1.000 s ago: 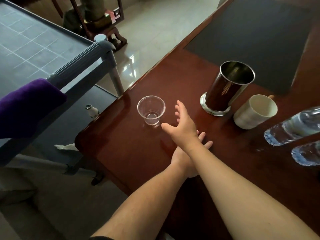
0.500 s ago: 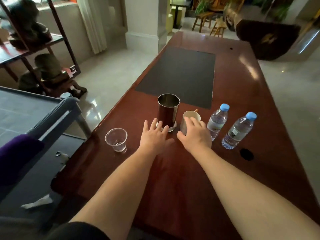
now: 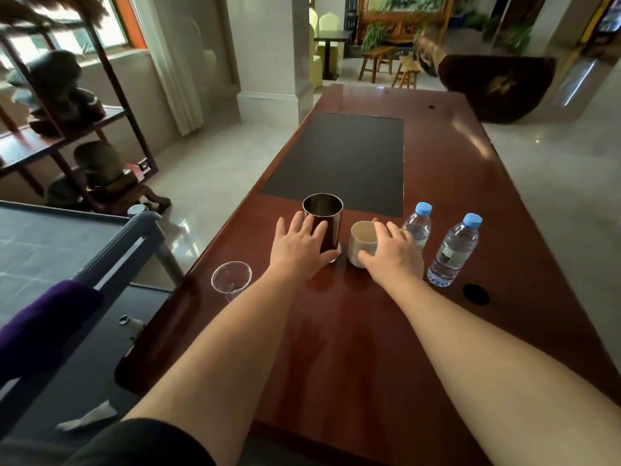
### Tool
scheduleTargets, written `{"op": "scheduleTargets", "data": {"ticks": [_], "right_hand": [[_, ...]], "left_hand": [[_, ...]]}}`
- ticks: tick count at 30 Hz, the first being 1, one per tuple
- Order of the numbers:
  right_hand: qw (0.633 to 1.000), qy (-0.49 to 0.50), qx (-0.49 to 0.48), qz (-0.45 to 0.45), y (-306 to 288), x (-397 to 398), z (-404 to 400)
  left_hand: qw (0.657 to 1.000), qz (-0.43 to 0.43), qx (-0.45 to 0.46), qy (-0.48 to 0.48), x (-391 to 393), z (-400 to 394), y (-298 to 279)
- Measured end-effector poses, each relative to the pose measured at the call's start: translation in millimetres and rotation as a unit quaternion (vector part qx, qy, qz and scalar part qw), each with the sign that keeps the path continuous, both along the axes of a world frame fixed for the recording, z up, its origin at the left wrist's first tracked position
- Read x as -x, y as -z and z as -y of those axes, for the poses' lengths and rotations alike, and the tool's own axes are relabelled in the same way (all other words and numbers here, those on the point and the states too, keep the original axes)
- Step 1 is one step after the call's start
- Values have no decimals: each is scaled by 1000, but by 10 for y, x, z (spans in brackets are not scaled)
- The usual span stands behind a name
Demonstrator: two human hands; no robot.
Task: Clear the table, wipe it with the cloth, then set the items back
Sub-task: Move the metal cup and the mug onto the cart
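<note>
On the dark red wooden table (image 3: 339,351) stands a metal tumbler (image 3: 324,213). My left hand (image 3: 300,252) lies against its near side, with the thumb curled round its base. Right of it is a white cup (image 3: 360,238), which my right hand (image 3: 395,255) grips with the thumb in front and the fingers behind. A clear plastic cup (image 3: 231,280) stands alone near the table's left edge. Two water bottles with blue caps (image 3: 417,225) (image 3: 453,253) stand upright to the right of my right hand. A purple cloth (image 3: 43,326) hangs over the cart's rail at the left.
A grey cart (image 3: 70,253) stands close against the table's left side. A black mat (image 3: 339,159) lies on the table beyond the cups. A round black hole (image 3: 475,294) sits near the right bottle. A shelf with ornaments stands far left.
Both hands have moved away from the plastic cup and forward; the left now holds the tumbler and the right the white cup. The view has lifted toward the far end of the table.
</note>
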State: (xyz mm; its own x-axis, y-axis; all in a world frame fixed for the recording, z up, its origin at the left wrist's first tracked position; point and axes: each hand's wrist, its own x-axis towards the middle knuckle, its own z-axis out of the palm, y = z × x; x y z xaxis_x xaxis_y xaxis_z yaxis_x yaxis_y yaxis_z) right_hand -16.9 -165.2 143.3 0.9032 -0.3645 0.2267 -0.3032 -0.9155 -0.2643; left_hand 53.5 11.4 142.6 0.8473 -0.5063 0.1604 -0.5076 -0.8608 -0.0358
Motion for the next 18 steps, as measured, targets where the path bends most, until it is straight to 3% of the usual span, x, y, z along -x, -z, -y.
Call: {"op": "scheduleTargets", "data": {"ticks": [4,9,18], "right_hand": [[997,-1,-78,7,113,-131,-9],[969,74,-234,40,333,-389,-12],[930,175,-322,14,899,-859,180]], "left_hand": [[992,-30,122,-9,-126,5,63],[937,-113,330,-37,-431,109,217],[848,-265,449,-98,-1126,203,800]]}}
